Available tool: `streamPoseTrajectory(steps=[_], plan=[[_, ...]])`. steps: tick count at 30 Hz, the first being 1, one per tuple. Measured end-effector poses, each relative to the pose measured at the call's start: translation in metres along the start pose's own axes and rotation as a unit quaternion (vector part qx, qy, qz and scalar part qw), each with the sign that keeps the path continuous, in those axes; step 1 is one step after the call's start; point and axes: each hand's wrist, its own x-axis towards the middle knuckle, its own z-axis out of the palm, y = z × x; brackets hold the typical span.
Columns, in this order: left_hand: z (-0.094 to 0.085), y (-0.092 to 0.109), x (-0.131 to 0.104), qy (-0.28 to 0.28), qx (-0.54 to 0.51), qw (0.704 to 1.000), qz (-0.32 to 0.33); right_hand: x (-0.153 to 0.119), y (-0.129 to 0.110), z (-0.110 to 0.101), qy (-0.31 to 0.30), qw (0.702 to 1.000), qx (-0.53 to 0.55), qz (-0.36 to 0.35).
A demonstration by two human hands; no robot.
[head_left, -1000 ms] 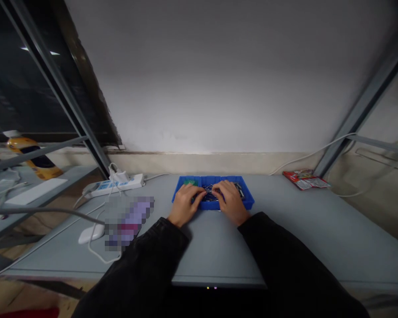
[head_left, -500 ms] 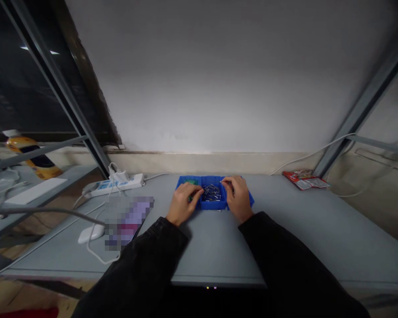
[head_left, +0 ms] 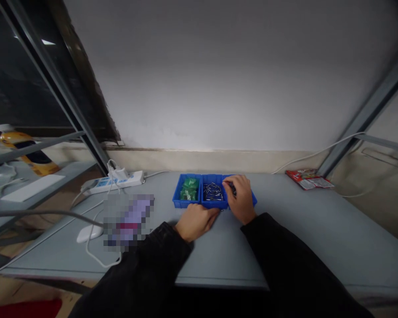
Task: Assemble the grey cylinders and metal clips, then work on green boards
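Three blue bins stand side by side on the table. The left bin (head_left: pixel 174 198) holds green plastic packets (head_left: pixel 189 189). Small slender metal pieces (head_left: pixel 213 191) lie loose in the middle bin (head_left: pixel 215 205). My right hand (head_left: pixel 241 199) is over the right bin (head_left: pixel 254 199), fingers bent into a pinch; dark small pieces show beside them, and whatever it holds is hidden. My left hand (head_left: pixel 197 221) rests low at the front of the bins, fingers curled together, its tips at the middle bin's front edge. What lies within them cannot be made out.
To the left are a white power strip (head_left: pixel 132 180) with cords, a white oval device (head_left: pixel 89 233) and a blurred-out purplish item (head_left: pixel 132 216). A red packet (head_left: pixel 308 178) lies at the back right. An orange bottle (head_left: pixel 29 152) leans on the side shelf.
My left hand has moved from above the left bin down and right to the table before the bins, uncovering the green packets. My right hand stays at the right bin, fingers slightly lower.
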Motion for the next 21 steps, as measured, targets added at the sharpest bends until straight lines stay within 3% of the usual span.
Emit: streamPoseTrajectory(steps=[7,13,18,21], plan=[[0.012,-0.003,-0.004,-0.056,0.014,0.994,-0.093,-0.001,-0.008,-0.002,-0.025,1.000,0.015,0.001],[0.009,-0.002,-0.002,-0.081,-0.020,0.986,-0.146,-0.003,-0.008,-0.003,-0.027,0.999,0.018,0.003],[0.007,-0.001,-0.001,-0.103,-0.036,0.980,-0.167,-0.004,-0.008,-0.003,-0.027,0.999,0.013,0.012],[0.005,0.004,-0.004,-0.125,-0.014,0.982,-0.138,-0.005,-0.008,-0.003,-0.028,0.999,0.015,0.011]])
